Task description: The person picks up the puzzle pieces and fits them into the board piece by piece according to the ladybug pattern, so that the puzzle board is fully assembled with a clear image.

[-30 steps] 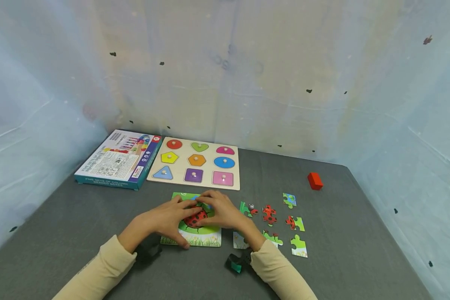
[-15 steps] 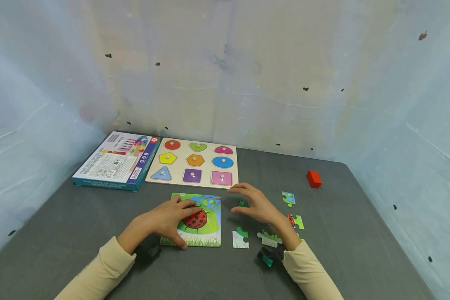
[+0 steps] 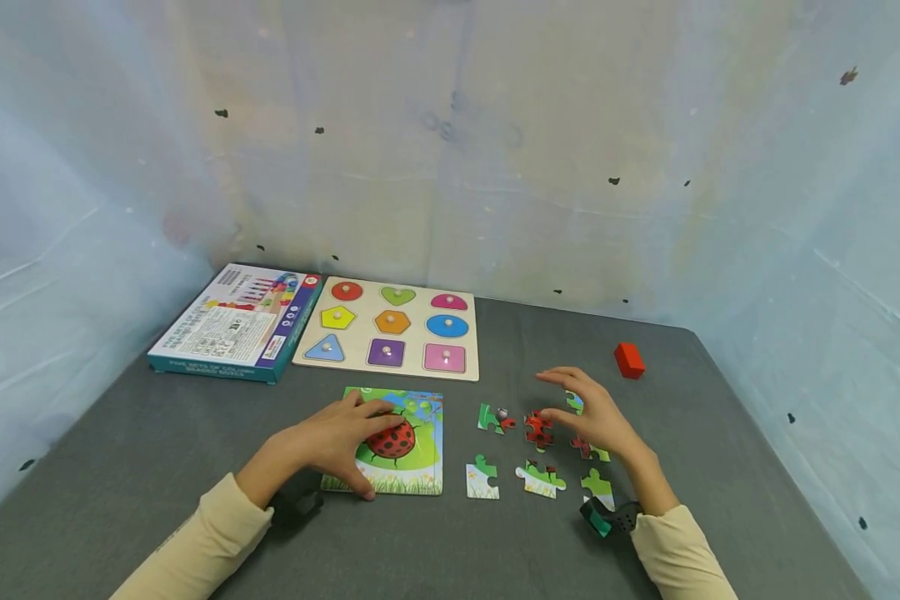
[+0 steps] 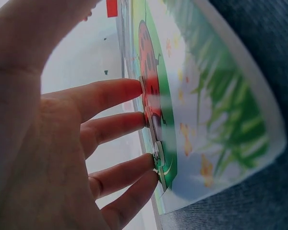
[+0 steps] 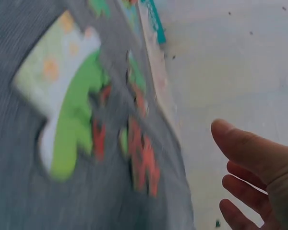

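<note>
A square puzzle board (image 3: pixel 424 483) printed with a red ladybug on green grass lies before me on the dark cloth. My left hand (image 3: pixel 336 442) rests over its left side. In the left wrist view its fingertips touch the picture, where a raised piece edge shows under them. To the right, my right hand (image 3: pixel 598 418) hovers with fingers spread and nothing in it. Loose jigsaw pieces lie below and beside it, among them a red spotted piece (image 3: pixel 537 432), a white-and-green piece (image 3: pixel 482 481) and a grass piece (image 3: pixel 542 481). The hand partly covers some pieces.
A wooden shape board (image 3: pixel 420 352) with knobbed coloured shapes lies behind the puzzle. Left of that is a flat teal-edged box (image 3: pixel 232 321). A red block (image 3: pixel 630 360) sits at the far right. Pale sheeting (image 3: pixel 450 167) walls the back and sides.
My right hand has left the puzzle board and moved right, over the loose pieces. The left hand has stayed on the board.
</note>
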Demonstrator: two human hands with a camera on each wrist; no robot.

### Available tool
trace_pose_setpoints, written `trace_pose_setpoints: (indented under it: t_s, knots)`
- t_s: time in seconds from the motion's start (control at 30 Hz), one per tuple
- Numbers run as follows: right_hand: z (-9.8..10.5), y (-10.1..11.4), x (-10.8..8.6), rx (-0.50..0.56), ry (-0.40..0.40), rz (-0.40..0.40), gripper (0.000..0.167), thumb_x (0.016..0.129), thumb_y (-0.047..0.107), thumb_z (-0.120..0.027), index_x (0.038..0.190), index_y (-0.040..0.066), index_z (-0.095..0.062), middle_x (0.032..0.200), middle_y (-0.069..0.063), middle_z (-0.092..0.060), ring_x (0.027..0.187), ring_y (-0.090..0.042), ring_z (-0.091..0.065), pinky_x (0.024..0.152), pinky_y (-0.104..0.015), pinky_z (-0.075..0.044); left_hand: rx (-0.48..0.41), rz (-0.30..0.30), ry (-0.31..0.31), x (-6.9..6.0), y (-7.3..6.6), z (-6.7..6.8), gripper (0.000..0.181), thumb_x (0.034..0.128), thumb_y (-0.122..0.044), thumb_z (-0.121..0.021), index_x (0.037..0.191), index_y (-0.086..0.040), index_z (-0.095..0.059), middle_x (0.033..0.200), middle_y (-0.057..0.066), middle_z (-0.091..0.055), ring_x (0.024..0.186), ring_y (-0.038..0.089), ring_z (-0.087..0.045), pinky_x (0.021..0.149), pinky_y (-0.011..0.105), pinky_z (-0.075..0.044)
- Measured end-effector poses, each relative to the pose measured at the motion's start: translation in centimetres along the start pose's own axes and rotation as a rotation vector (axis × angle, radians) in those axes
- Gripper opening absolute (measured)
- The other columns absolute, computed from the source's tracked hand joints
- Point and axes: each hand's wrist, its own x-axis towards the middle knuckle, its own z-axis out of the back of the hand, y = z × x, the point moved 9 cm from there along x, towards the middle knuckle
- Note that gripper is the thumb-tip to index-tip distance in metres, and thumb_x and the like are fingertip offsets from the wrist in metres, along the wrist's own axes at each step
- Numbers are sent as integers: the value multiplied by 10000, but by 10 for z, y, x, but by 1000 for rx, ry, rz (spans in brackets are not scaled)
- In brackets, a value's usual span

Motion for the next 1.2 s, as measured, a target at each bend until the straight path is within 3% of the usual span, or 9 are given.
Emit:
trace_pose_setpoints:
  t_s: [0.27, 0.57, 1.2]
  knots:
    - [11, -29, -15, -87, -36, -52, 528, 772, 152, -762, 1252, 50, -567, 1246, -95, -521, 1132, -277, -499, 881, -508, -432, 7, 27, 17, 2, 3, -4, 937, 600, -568, -797, 1381, -177, -458, 1382, 85, -413, 924, 183, -345, 748, 368, -400]
    - [16, -57, -23, -76, -49, -119, 517, 795, 134, -744, 1259, 13, -552, 1249, -136, -507, 1128, -319, -498, 882, -527, -444, -3, 43, 19, 1, 5, -5, 936, 599, -575, -793, 1383, -188, -458, 1388, 71, -407, 936, 183, -346, 747, 368, -400]
    - [11, -81, -32, -74, -8, -181, 583, 806, 168, -736, 1311, 3, -495, 1312, -181, -464, 1172, -355, -471, 909, -525, -417, -4, 35, 2, 2, 4, -2, 931, 591, -584, -793, 1366, -175, -477, 1363, 82, -426, 915, 184, -346, 733, 362, -393]
